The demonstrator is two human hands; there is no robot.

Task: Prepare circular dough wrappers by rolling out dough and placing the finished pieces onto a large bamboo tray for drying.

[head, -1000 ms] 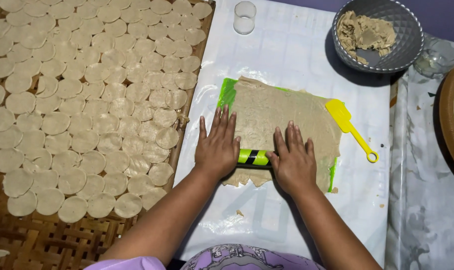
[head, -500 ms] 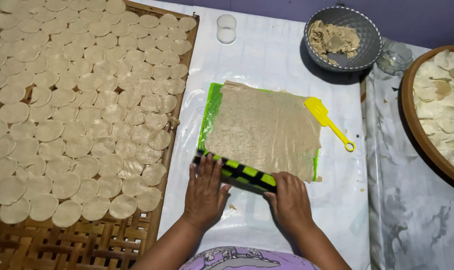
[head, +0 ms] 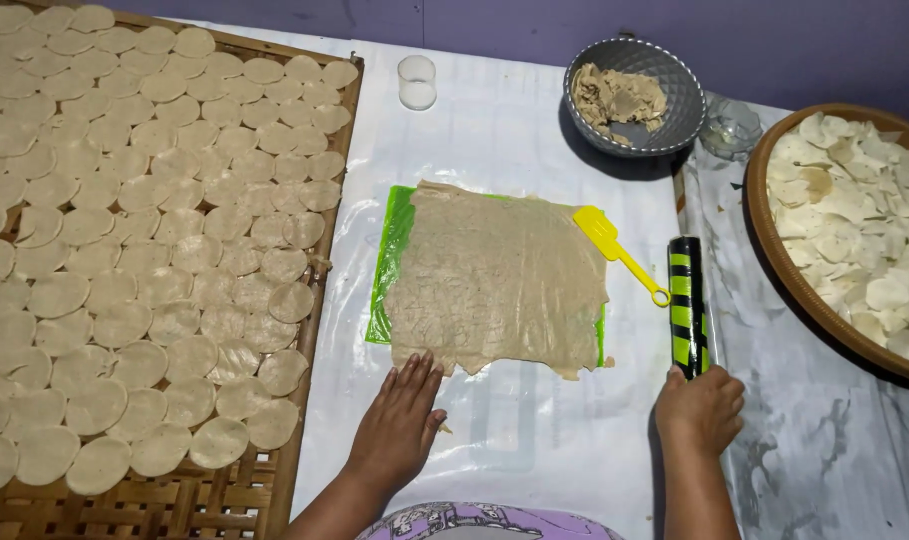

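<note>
Rolling pin [head: 687, 306], black with green stripes, lies at centre right of the frame, its near end gripped by the closed right hand [head: 698, 408]. Left hand [head: 402, 420] rests open and flat at the near edge of the thin dough sheet [head: 497, 277], which covers a green mat [head: 385, 270] at frame centre.

free: white sheet [head: 514, 130] above dough | blocked: spatula [head: 619, 252], roller [head: 687, 305] right
</note>
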